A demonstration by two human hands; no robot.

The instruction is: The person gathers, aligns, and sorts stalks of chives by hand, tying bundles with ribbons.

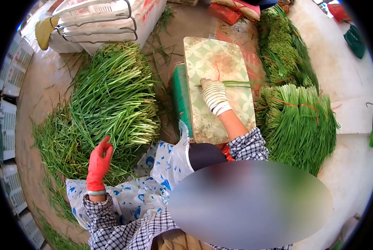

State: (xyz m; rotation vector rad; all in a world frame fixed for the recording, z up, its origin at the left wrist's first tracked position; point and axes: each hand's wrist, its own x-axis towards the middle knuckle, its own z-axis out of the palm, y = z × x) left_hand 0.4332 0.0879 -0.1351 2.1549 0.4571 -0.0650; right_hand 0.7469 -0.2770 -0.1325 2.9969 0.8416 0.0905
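Observation:
My left hand (99,163), in a red rubber glove, is raised at the near edge of the large loose heap of green stalks (115,96), its fingers apart and holding nothing visible. On the patterned board (199,54) lies my right hand (214,95) in a striped white glove, its fingers bent down around a few thin green stalks (238,83). Those stalks stick out to both sides of the hand. A thin red tie (218,73) shows just above the fingers. The board rests on a green box (180,98).
Tied bundles of green stalks (299,121) lie to the right, with more bundles (282,50) behind them. White crates (107,25) with a metal handle stand at the back left. Further crates (6,125) line the left edge. A blurred oval hides the lower right.

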